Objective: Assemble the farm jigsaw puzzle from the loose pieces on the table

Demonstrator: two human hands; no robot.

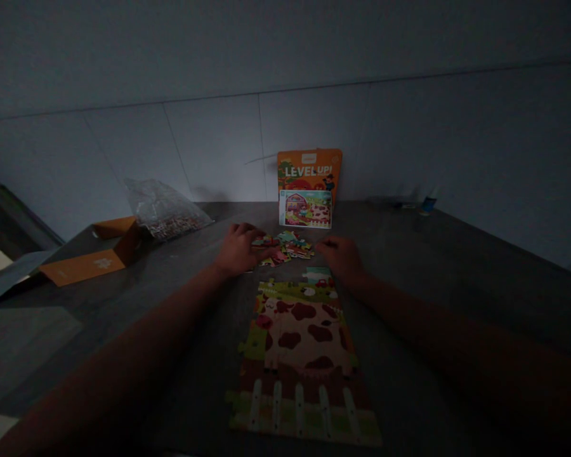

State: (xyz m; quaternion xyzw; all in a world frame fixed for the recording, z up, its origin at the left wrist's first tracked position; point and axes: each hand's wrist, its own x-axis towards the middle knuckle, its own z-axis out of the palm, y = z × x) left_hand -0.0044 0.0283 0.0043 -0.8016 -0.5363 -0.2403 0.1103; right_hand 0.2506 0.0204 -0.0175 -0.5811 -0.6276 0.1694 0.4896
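A partly assembled jigsaw (301, 355) showing a spotted cow behind a white fence lies on the dark table in front of me. Beyond it sits a small heap of loose puzzle pieces (288, 246). My left hand (238, 249) rests knuckles-up at the heap's left edge, fingers curled down onto the pieces. My right hand (341, 256) lies at the heap's right side, fingers bent and touching the table by the pieces. In this dim light I cannot make out whether either hand holds a piece.
An orange "LEVEL UP!" puzzle box (309, 168) stands against the white wall, a picture card (305, 208) propped before it. A clear plastic bag of pieces (164, 211) and an open orange carton (95, 257) lie at the left. A small blue object (428, 204) sits far right.
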